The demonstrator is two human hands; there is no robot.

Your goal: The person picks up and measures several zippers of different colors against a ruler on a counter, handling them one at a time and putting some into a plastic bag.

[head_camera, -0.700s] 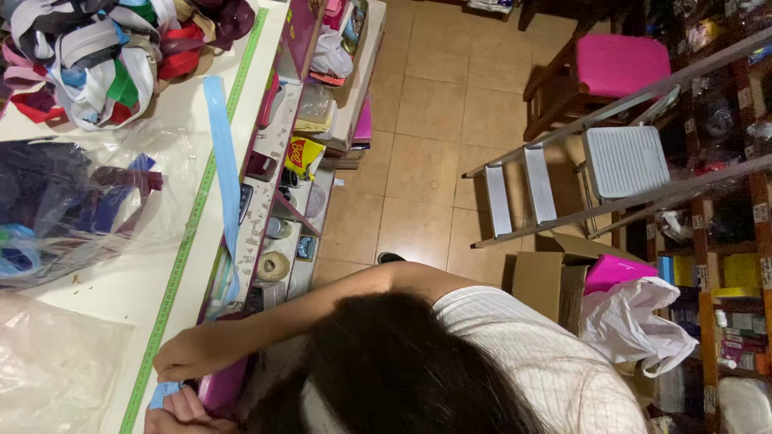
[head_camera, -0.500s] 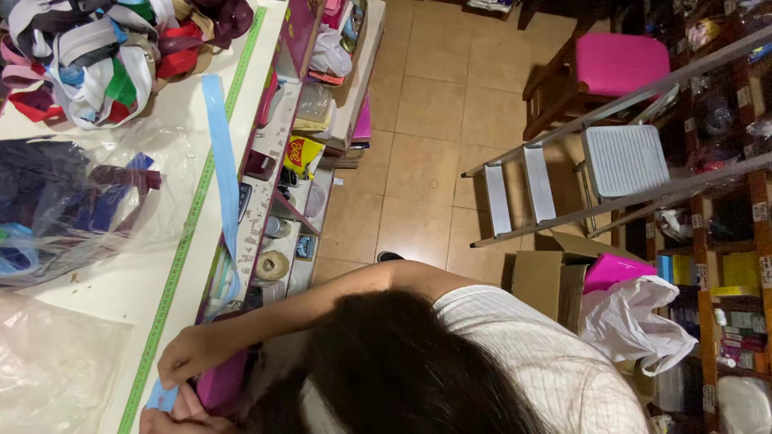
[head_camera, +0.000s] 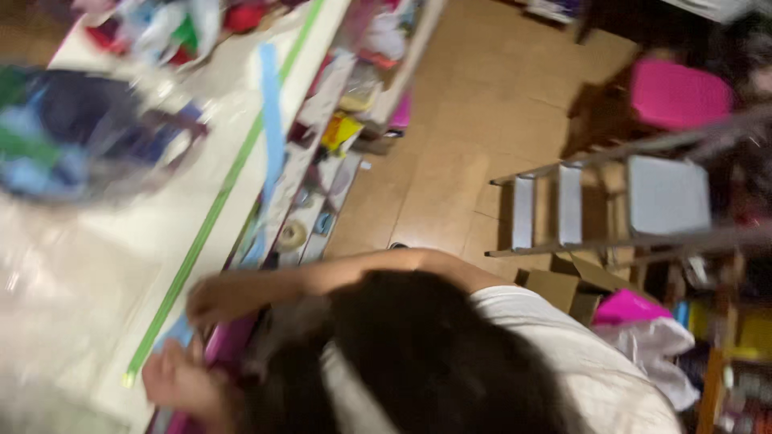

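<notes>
The view is motion-blurred. My right hand [head_camera: 215, 297] rests as a loose fist at the edge of the white table [head_camera: 88, 273], its bare arm reaching in from the right. My left hand [head_camera: 173, 379] is just below it at the bottom edge. Between the two hands lies the end of a light blue strip [head_camera: 180, 329], which my left hand's fingers touch. A magenta object [head_camera: 229, 345] sits right beside both hands, partly hidden by dark hair [head_camera: 418, 362].
A green tape line [head_camera: 205, 233] and a long blue strip [head_camera: 272, 104] run along the table. A clear bag of dark and blue items [head_camera: 80, 137] lies at the left. Cluttered shelves [head_camera: 322, 161], a stepladder [head_camera: 611, 201], a pink stool [head_camera: 679, 92] and cardboard boxes [head_camera: 563, 289] stand on the tiled floor.
The view has swung and blurred, so everything sits higher in the frame. More of my left hand shows. Both hands stay at the blue strip's end.
</notes>
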